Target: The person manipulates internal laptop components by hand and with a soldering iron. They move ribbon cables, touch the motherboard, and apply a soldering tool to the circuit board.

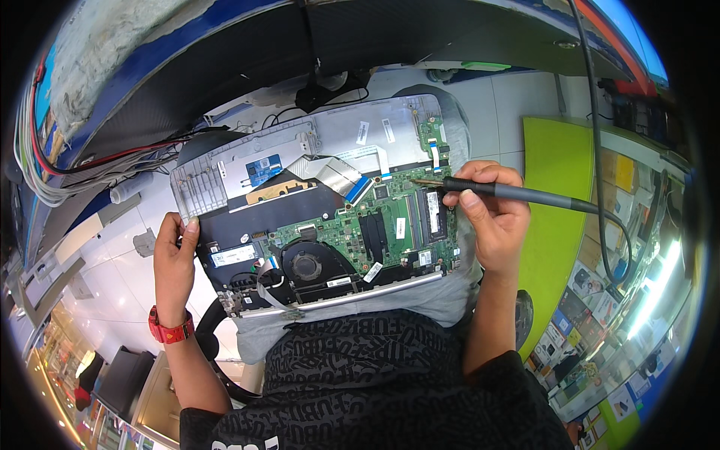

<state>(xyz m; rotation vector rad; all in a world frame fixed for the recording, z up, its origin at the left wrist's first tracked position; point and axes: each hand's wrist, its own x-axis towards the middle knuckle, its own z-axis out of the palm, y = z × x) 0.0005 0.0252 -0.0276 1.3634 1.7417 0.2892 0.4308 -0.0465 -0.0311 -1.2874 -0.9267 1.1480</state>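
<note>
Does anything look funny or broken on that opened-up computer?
A wide silver ribbon cable looks odd: it sits crooked, and its blue end slants over the green circuit board, perhaps unplugged, though I can't be sure. Nothing looks clearly broken or spilled.

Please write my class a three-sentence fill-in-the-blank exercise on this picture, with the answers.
1. The soldering iron is in the ____ hand.
2. Its tip points toward the motherboard, which is coloured ____.
3. The left hand grips the laptop base; the wristband behind it is mainly ____.

Missing words: right; green; red.
</note>
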